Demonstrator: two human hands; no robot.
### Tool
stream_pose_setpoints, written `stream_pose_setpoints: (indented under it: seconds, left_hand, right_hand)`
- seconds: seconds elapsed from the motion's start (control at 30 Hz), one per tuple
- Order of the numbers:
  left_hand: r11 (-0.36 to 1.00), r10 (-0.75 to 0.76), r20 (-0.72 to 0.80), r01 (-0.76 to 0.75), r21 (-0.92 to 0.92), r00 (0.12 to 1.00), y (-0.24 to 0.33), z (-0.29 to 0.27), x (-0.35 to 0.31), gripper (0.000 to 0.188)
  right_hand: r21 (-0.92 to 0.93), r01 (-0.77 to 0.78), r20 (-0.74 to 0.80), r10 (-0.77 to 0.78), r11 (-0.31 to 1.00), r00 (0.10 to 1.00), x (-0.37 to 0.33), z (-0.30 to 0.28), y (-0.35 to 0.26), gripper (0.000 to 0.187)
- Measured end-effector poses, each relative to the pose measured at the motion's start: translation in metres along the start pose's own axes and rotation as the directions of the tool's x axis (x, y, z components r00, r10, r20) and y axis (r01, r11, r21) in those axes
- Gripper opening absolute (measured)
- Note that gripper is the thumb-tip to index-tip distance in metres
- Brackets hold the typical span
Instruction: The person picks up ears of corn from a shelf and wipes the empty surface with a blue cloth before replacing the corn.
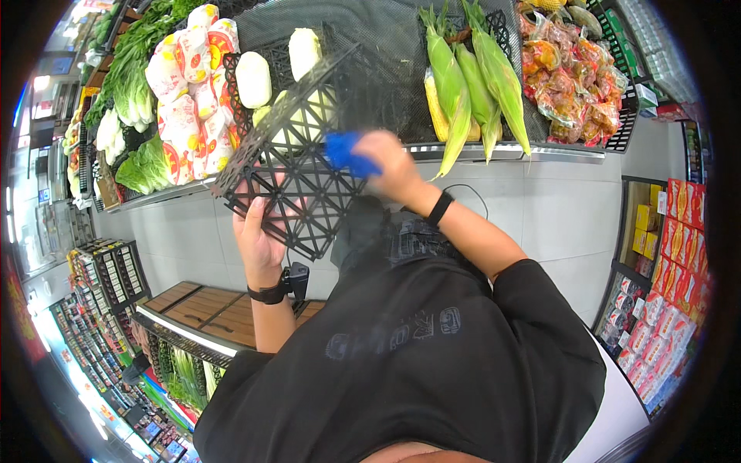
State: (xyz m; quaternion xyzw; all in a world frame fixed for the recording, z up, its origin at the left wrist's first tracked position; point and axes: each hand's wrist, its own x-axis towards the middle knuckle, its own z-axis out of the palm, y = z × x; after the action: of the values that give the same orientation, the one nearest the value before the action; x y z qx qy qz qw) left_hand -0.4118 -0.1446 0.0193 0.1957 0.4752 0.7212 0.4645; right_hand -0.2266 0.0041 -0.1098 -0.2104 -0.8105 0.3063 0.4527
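A black plastic lattice rack (301, 197) is held up at a tilt in front of the produce shelf. My left hand (260, 235) grips its lower left side, thumb on the near face and other fingers behind the lattice. My right hand (390, 166), smeared by motion, is closed on a blue cloth (349, 153) against the rack's right side. Behind the rack, partly seen through it, lie pale cabbages (253, 79) on the dark mesh mat (378, 92).
Corn ears in green husks (451, 85) lie right of the mat, beside bagged reddish produce (571, 85). Wrapped white-and-red packages (197, 92) and leafy greens (135, 100) stand left. The shelf's metal edge (540, 152) runs before me. Red packs (679, 239) fill shelving at right.
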Motion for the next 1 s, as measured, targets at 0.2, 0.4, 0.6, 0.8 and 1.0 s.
stream_pose_setpoints:
  seconds: [0.2, 0.4, 0.6, 0.8, 1.0]
  left_hand:
    - [0.995, -0.071, -0.052, 0.075, 0.065, 0.996, -0.015, -0.005, -0.005, 0.046]
    - [0.989, -0.088, -0.127, 0.102, 0.107, 0.988, -0.019, -0.016, -0.009, 0.044]
    - [0.957, -0.188, -0.130, 0.212, 0.199, 0.973, -0.034, -0.051, -0.016, 0.040]
    - [0.954, -0.168, -0.196, 0.210, 0.216, 0.966, -0.032, -0.063, -0.021, 0.035]
    - [0.933, -0.177, -0.261, 0.245, 0.261, 0.949, -0.036, -0.069, -0.035, 0.043]
  right_hand:
    - [-0.080, -0.449, -0.172, 0.431, 0.890, 0.886, -0.033, -0.001, 0.077, 0.043]
    - [0.278, 0.048, 0.195, -0.106, 0.959, 0.975, -0.028, 0.025, -0.019, 0.048]
    - [-0.097, -0.341, -0.131, 0.328, 0.935, 0.936, -0.041, 0.038, 0.072, 0.047]
    - [-0.109, -0.460, -0.136, 0.445, 0.881, 0.885, -0.022, 0.046, 0.057, 0.045]
    - [0.105, -0.035, 0.158, 0.018, 0.994, 0.987, -0.025, 0.063, -0.010, 0.043]
